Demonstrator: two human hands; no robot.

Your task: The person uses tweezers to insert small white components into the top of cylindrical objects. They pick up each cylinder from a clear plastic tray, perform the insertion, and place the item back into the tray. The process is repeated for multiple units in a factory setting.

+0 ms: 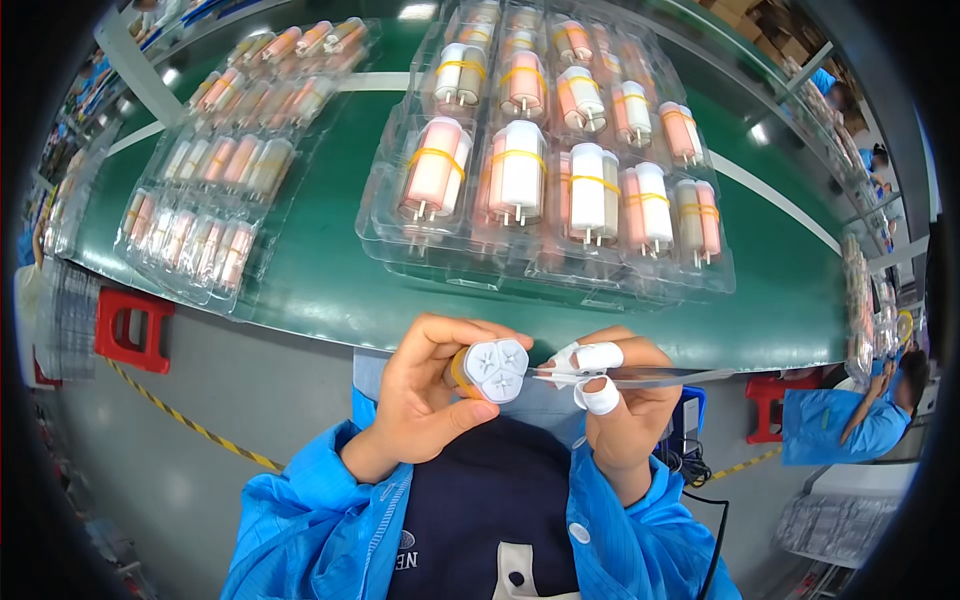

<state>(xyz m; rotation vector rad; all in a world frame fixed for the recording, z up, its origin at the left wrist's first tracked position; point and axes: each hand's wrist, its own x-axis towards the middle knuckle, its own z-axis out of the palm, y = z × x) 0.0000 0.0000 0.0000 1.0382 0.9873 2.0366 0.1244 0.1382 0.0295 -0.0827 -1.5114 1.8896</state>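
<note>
My left hand (425, 385) is closed around a bundle of three cylinders (496, 370) with a yellow band, its pale grey end faces turned up. Each of the three faces has a small cross-like mark. In my right hand (627, 400), white tape wraps the thumb and a finger. That hand pinches metal tweezers (655, 377), their thin tip reaching to the right side of the bundle. Beyond my hands, a stack of clear plastic trays (480, 262) carries several similar pink, white and grey bundles with yellow bands and metal pins.
A green work surface (310, 265) spans the far side of my hands. Clear trays of pink and white cylinders (215, 160) lie at left. Red stools (135, 330) stand on the grey floor. A person in blue (840, 420) is at the far right.
</note>
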